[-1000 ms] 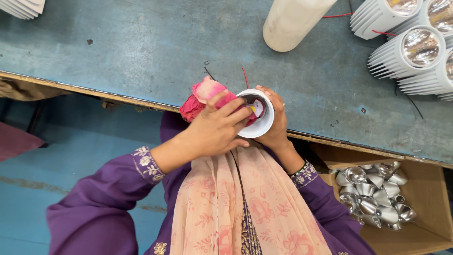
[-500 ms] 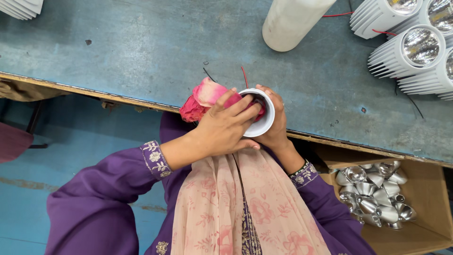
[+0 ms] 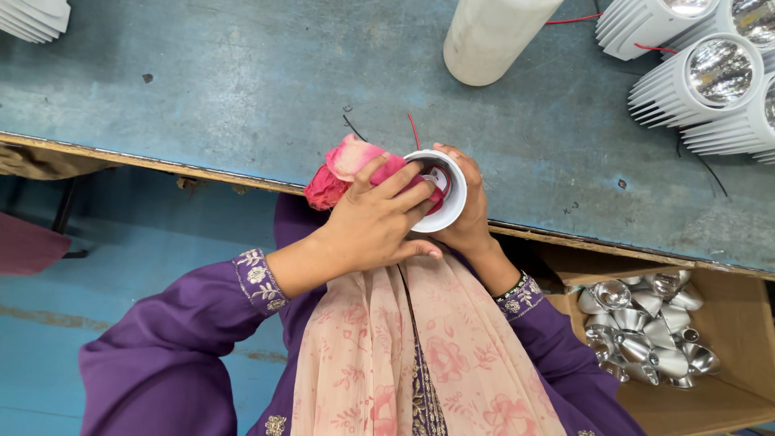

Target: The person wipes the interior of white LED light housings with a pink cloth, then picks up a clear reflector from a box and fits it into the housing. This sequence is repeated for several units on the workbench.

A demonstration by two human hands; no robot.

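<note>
Here, both hands (image 3: 420,218) press pink cloth (image 3: 347,165) into a white housing (image 3: 452,194).

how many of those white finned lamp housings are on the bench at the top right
3 show clearly, clustered at the bench's top right corner: one cut off by the top edge, one in the middle facing up with its shiny reflector, one at the right edge. A fourth peeks in; more may lie out of frame.
</note>
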